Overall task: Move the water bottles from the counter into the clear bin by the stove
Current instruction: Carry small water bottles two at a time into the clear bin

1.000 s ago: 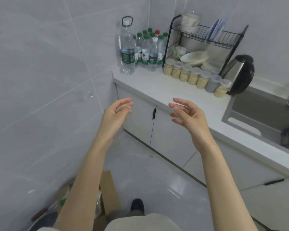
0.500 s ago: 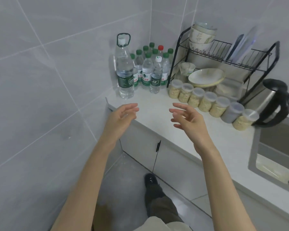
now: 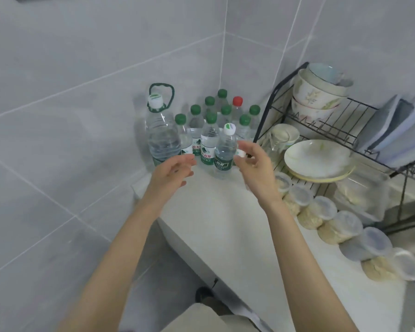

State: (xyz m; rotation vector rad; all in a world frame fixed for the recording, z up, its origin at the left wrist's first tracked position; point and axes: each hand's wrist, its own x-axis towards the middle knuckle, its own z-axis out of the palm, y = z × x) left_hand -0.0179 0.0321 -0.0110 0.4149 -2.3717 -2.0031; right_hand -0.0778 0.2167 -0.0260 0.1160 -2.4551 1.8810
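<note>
Flanking a clear white-capped water bottle [image 3: 224,152] on the white desk [image 3: 225,212], left hand [image 3: 170,173] and right hand [image 3: 256,164] hover, grips wide.

Eleven water bottles [image 3: 207,144] stand in the bench's [image 3: 225,224] back corner. One is a large bottle [image 3: 162,137] and ten are small: eight green-capped [image 3: 195,111], one red-capped [image 3: 237,101], one white-capped [image 3: 224,154]. At least six lidded jars [image 3: 325,208] show, and three stacked bowls [image 3: 314,92].
</note>
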